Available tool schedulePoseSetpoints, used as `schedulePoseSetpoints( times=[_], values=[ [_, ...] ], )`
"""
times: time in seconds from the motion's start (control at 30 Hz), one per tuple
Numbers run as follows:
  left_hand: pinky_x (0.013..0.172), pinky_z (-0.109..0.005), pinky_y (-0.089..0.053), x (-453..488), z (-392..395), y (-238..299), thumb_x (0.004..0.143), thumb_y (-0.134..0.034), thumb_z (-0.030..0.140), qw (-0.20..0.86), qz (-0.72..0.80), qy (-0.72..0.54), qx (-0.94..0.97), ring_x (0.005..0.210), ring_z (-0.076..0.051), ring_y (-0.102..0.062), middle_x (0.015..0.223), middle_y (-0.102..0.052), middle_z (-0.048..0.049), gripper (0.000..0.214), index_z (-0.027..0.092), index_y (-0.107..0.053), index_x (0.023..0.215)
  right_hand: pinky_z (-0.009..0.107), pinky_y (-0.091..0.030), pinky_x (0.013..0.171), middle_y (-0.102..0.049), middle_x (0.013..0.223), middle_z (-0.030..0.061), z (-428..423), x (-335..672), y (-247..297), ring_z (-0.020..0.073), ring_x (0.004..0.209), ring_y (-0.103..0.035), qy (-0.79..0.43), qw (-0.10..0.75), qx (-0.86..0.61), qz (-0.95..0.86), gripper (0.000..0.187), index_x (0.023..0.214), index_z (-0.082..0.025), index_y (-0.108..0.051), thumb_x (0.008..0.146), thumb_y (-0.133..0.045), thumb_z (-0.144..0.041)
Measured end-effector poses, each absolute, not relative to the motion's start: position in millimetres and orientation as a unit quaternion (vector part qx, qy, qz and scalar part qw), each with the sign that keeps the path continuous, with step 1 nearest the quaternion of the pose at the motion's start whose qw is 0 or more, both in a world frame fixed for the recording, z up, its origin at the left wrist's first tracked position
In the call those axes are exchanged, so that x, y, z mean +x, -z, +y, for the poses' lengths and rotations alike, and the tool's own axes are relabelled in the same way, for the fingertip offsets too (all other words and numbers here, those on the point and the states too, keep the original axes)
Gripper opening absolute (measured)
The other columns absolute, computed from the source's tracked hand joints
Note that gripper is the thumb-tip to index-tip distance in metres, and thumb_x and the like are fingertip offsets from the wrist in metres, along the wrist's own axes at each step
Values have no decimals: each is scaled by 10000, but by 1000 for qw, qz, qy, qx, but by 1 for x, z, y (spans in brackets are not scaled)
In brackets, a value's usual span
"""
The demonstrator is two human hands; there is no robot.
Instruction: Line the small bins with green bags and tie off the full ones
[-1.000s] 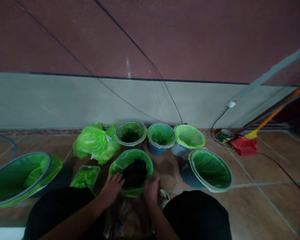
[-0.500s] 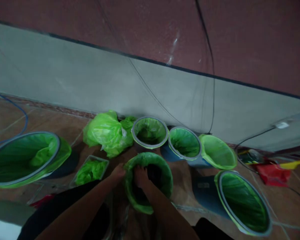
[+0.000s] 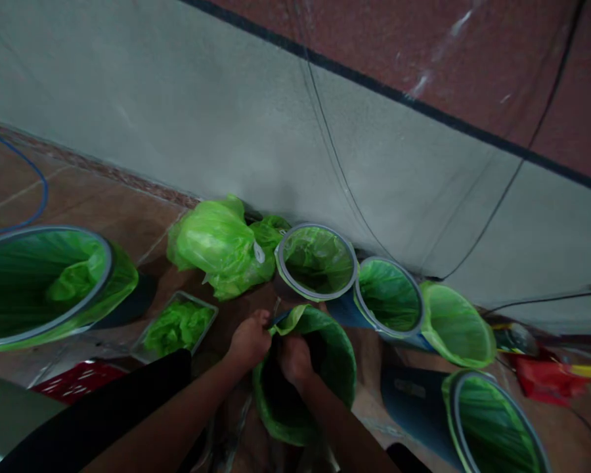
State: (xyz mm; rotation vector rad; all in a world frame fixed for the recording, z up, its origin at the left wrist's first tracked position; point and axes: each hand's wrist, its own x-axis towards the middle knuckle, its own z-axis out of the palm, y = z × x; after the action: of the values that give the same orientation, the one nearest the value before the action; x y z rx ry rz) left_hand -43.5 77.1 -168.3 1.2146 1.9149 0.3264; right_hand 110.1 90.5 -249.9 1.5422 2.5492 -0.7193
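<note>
Just in front of me stands a bin with a green bin liner [image 3: 342,358] draped over its rim; inside it looks dark. My left hand [image 3: 250,341] is at the outer left of the rim, its fingers closed on the liner's edge. My right hand [image 3: 295,360] reaches just inside the same rim, fingers curled against the liner, fingertips hidden. Between the two hands, a flap of liner stands up in a fold. Behind this bin, close to the wall, is another lined bin [image 3: 280,282] with a grey ring.
More lined bins stand to the right, including a blue one [image 3: 414,401], and a large bin [image 3: 111,263] is at left. A bulging green bag [image 3: 217,240] and a clear tray [image 3: 211,322] of crumpled green bags lie nearby. A red dustpan-like object [image 3: 542,378] lies far right.
My view has shifted and tilted. The left hand has come closer to the right one along the rim, and the liner's edge between them is now lifted into a fold.
</note>
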Motion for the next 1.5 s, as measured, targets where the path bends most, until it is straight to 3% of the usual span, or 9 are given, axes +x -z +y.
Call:
schedulePoseSetpoints(
  times=[0.1,0.2,0.33,0.6,0.87,1.07,1.23,1.37,1.5],
  values=[
    [973,-281,-446,-37,78,161,756,-567,89,388,754,-115,517,1131,-214,-641,1222,-681,-123,511,144,-552,1264,294,-506,838,-695,997,92,99,132,213,210,920,-666,205,-18,501,840,280,1042,-191,-692,912,-449,-144],
    [913,-298,-466,-36,77,161,799,-553,133,374,761,-86,524,1051,-224,-669,1115,-718,-106,373,170,-616,1165,287,-482,933,-642,1164,101,117,139,186,198,1078,-616,173,-84,467,863,312,1130,-190,-663,920,-440,-134],
    [821,-297,-474,-42,78,164,864,-514,199,374,785,-69,488,958,-223,-689,980,-752,-85,221,199,-700,983,281,-462,961,-556,1342,81,145,132,176,184,1133,-588,170,-34,422,890,348,1189,-232,-652,918,-462,-121],
    [765,-250,-467,-57,79,188,853,-509,141,440,802,-93,394,970,-201,-699,1022,-768,-104,266,158,-746,973,245,-441,887,-688,1016,65,181,126,185,165,992,-627,163,47,456,874,286,994,-195,-686,1000,-400,-200],
    [806,-298,-489,-52,74,194,874,-456,162,426,808,-49,403,1025,-248,-694,1067,-740,-163,290,116,-667,1068,332,-415,1014,-665,1116,85,155,122,176,206,1085,-563,166,-78,369,911,304,1089,-199,-683,938,-430,-125],
    [852,-270,-464,-41,72,176,860,-431,73,322,823,-82,461,1011,-200,-655,1060,-691,-102,261,165,-620,1015,363,-392,1020,-650,1183,79,154,121,183,220,1116,-522,199,-9,365,909,398,1144,-190,-655,823,-473,-43],
    [917,-306,-466,-30,67,174,932,-405,180,307,767,-82,558,1060,-227,-643,1058,-696,-117,256,158,-619,1072,354,-388,967,-664,1122,90,162,112,187,229,1074,-547,172,79,361,913,436,1149,-179,-640,775,-478,-26],
    [888,-336,-503,-24,59,176,913,-411,130,362,743,23,562,1046,-264,-686,1045,-719,-178,356,80,-548,1238,354,-401,920,-686,1051,95,170,110,190,235,1028,-596,142,135,385,902,330,1061,-193,-660,795,-513,-66],
    [889,-357,-521,-24,58,178,907,-366,87,375,737,51,560,1068,-284,-692,1047,-720,-218,351,55,-591,1175,337,-423,922,-707,1072,110,184,127,196,231,1042,-634,152,168,437,870,213,1048,-186,-670,875,-547,-174]
  ],
)
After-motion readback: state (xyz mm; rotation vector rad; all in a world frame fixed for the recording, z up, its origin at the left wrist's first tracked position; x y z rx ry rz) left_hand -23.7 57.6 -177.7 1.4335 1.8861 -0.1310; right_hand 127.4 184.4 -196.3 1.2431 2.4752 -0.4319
